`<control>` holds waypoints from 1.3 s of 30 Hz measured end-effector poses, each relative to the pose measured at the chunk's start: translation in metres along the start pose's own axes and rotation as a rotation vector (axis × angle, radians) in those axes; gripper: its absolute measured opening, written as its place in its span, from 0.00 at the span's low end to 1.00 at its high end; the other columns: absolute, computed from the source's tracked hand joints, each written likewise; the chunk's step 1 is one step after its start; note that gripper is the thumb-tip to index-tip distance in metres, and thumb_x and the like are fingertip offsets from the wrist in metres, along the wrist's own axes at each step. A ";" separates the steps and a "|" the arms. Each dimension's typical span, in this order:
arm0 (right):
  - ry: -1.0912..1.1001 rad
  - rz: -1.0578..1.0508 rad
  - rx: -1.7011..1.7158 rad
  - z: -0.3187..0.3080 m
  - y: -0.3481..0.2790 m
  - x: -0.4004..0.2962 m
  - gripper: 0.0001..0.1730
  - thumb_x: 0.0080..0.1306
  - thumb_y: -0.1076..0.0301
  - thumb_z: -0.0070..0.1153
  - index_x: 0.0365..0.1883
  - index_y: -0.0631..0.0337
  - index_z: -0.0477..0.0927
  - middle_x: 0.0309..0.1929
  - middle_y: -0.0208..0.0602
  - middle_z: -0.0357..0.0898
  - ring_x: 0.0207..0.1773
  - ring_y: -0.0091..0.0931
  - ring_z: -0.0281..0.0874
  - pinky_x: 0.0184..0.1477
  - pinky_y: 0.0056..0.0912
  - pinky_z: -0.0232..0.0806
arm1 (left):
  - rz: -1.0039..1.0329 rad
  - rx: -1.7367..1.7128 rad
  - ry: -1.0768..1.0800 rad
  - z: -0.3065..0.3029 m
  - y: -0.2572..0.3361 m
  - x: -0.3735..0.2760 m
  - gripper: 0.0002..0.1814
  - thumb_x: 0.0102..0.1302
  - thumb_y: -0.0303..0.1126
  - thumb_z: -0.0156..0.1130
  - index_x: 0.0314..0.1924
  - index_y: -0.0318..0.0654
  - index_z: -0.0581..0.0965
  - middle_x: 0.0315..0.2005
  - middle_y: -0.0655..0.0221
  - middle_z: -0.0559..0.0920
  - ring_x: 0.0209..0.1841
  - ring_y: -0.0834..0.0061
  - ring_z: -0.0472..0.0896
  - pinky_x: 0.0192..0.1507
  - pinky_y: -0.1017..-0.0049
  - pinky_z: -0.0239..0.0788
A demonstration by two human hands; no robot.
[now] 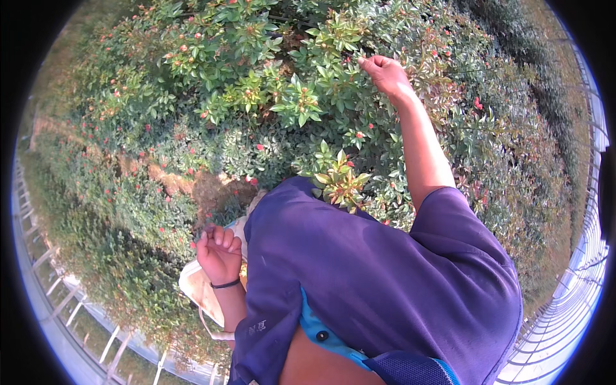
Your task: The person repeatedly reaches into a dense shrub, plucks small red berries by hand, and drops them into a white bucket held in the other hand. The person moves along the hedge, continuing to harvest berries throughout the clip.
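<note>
My right hand (385,77) reaches far forward into a leafy rose bush (332,77). Its thumb and forefinger are close together at the leaves, beside a small red bloom (347,60); whether they grip anything is too small to tell. Nearer my body, my left hand (219,255) is raised with its palm up and its fingers loosely curled, a dark band round the wrist. Whether something small lies in those fingers cannot be made out. Under and beside the left forearm is a pale container (192,284) with a strap (207,325), partly hidden by the arm and my purple shirt.
Dense rose bushes with red blooms and buds surround me on both sides. Leafy shoots (341,180) touch or overlap the front of my shirt. A strip of bare soil (211,190) runs between rows at left. Pale posts (110,344) and curved framework (572,293) stand at the edges.
</note>
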State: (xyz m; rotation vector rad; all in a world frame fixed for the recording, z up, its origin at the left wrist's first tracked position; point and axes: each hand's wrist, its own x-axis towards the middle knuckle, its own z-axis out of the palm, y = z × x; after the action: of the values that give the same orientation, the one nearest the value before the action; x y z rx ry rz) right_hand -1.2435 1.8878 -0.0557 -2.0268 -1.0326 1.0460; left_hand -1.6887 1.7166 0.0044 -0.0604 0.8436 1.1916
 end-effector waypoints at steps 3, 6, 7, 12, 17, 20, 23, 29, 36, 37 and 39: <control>-0.056 -0.037 -0.354 -0.001 0.000 -0.005 0.26 0.57 0.43 0.58 0.35 0.60 0.81 0.30 0.39 0.81 0.36 0.29 0.78 0.45 0.34 0.67 | -0.006 0.011 0.002 0.003 0.002 0.003 0.08 0.65 0.34 0.48 0.39 0.39 0.72 0.22 0.73 0.65 0.25 0.79 0.60 0.26 0.79 0.53; -0.080 -0.031 -0.428 0.002 0.005 -0.010 0.28 0.59 0.42 0.53 0.39 0.61 0.81 0.36 0.45 0.82 0.42 0.35 0.80 0.47 0.37 0.68 | -0.006 0.015 0.003 0.004 0.003 0.002 0.08 0.65 0.34 0.47 0.39 0.39 0.72 0.22 0.73 0.65 0.25 0.78 0.60 0.26 0.79 0.53; -0.076 -0.033 -0.437 0.001 0.010 -0.010 0.28 0.59 0.42 0.53 0.39 0.61 0.81 0.37 0.45 0.82 0.43 0.35 0.80 0.47 0.38 0.68 | -0.006 0.017 0.006 0.004 0.003 0.002 0.08 0.65 0.34 0.47 0.39 0.39 0.72 0.22 0.73 0.65 0.25 0.78 0.60 0.26 0.79 0.53; -0.261 0.023 -0.275 0.005 0.022 -0.032 0.28 0.68 0.44 0.42 0.41 0.62 0.81 0.40 0.45 0.82 0.45 0.33 0.78 0.51 0.36 0.67 | 0.012 0.000 0.010 -0.001 0.001 0.000 0.08 0.65 0.35 0.48 0.39 0.39 0.72 0.22 0.73 0.65 0.25 0.79 0.61 0.26 0.79 0.54; -0.668 0.081 0.465 0.053 0.004 -0.056 0.13 0.68 0.71 0.41 0.49 0.60 0.72 0.21 0.22 0.65 0.19 0.14 0.58 0.19 0.16 0.51 | 0.011 0.007 0.008 -0.007 0.004 -0.001 0.11 0.66 0.37 0.49 0.41 0.39 0.74 0.21 0.74 0.65 0.25 0.78 0.63 0.27 0.77 0.55; -0.732 0.046 0.594 0.097 -0.029 -0.043 0.13 0.63 0.74 0.41 0.44 0.61 0.75 0.23 0.25 0.67 0.17 0.15 0.58 0.16 0.17 0.49 | 0.018 -0.001 0.010 -0.013 0.008 -0.006 0.11 0.66 0.37 0.50 0.41 0.39 0.74 0.21 0.74 0.65 0.25 0.78 0.63 0.27 0.77 0.56; -0.663 -0.110 0.377 0.146 -0.073 -0.022 0.14 0.65 0.71 0.39 0.42 0.62 0.78 0.20 0.21 0.64 0.17 0.14 0.56 0.17 0.15 0.47 | 0.024 0.002 0.035 -0.015 0.014 -0.009 0.09 0.66 0.36 0.50 0.39 0.40 0.73 0.21 0.74 0.65 0.24 0.79 0.61 0.26 0.78 0.54; -0.518 -0.626 -0.515 0.242 -0.113 -0.002 0.18 0.58 0.58 0.52 0.44 0.53 0.82 0.43 0.42 0.81 0.47 0.36 0.78 0.51 0.37 0.69 | 0.040 -0.048 0.014 -0.037 0.041 -0.003 0.11 0.65 0.37 0.50 0.41 0.39 0.75 0.21 0.74 0.66 0.25 0.78 0.63 0.27 0.77 0.55; -0.425 -0.776 -0.930 0.332 -0.103 -0.007 0.21 0.55 0.51 0.61 0.38 0.57 0.76 0.41 0.40 0.77 0.45 0.36 0.77 0.44 0.39 0.71 | 0.075 -0.122 -0.017 -0.067 0.114 0.010 0.09 0.66 0.37 0.49 0.39 0.41 0.73 0.21 0.74 0.65 0.25 0.78 0.62 0.26 0.78 0.55; -0.432 -0.796 -0.955 0.340 -0.103 -0.008 0.22 0.54 0.50 0.62 0.37 0.58 0.75 0.40 0.42 0.77 0.43 0.36 0.78 0.42 0.39 0.71 | 0.085 -0.132 -0.017 -0.073 0.129 0.010 0.09 0.66 0.37 0.49 0.39 0.41 0.72 0.21 0.74 0.65 0.25 0.78 0.62 0.26 0.78 0.55; -0.315 -0.847 -1.018 0.354 -0.104 -0.004 0.20 0.55 0.50 0.60 0.34 0.57 0.76 0.36 0.43 0.78 0.41 0.36 0.78 0.41 0.40 0.71 | 0.110 -0.146 0.007 -0.082 0.153 0.012 0.08 0.66 0.36 0.48 0.38 0.40 0.71 0.21 0.74 0.65 0.25 0.78 0.62 0.26 0.78 0.55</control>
State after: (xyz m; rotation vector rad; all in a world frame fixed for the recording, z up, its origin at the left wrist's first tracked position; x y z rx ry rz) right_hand -1.5844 1.9965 -0.1446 -1.6983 -2.6652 0.3607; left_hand -1.8596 1.7505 -0.0028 -0.1389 0.7728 1.3567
